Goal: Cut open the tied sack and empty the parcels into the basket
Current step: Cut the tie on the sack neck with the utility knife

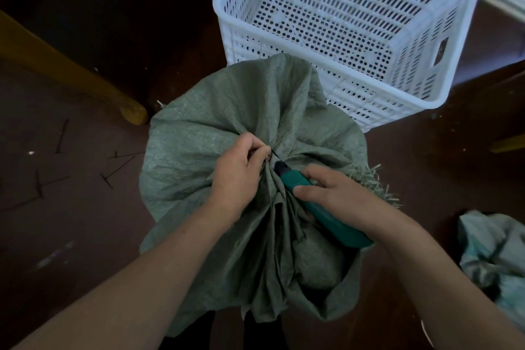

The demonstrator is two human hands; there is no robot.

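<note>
Sack [216, 128] sat mid-frame, its gathered neck pinched by the left hand [238, 170] while the right hand [332, 193] gripped a teal cutter [318, 207]; white basket [443, 45] upper right.

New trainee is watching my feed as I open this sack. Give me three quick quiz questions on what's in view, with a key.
1. True or false: the white basket already holds parcels.
2. Which hand holds the teal cutter?
3. The left hand pinches: A) the black tie at the neck of the sack, B) the basket's rim, C) nothing.

Key: 1 false, it looks empty; 2 the right hand; 3 A.
</note>
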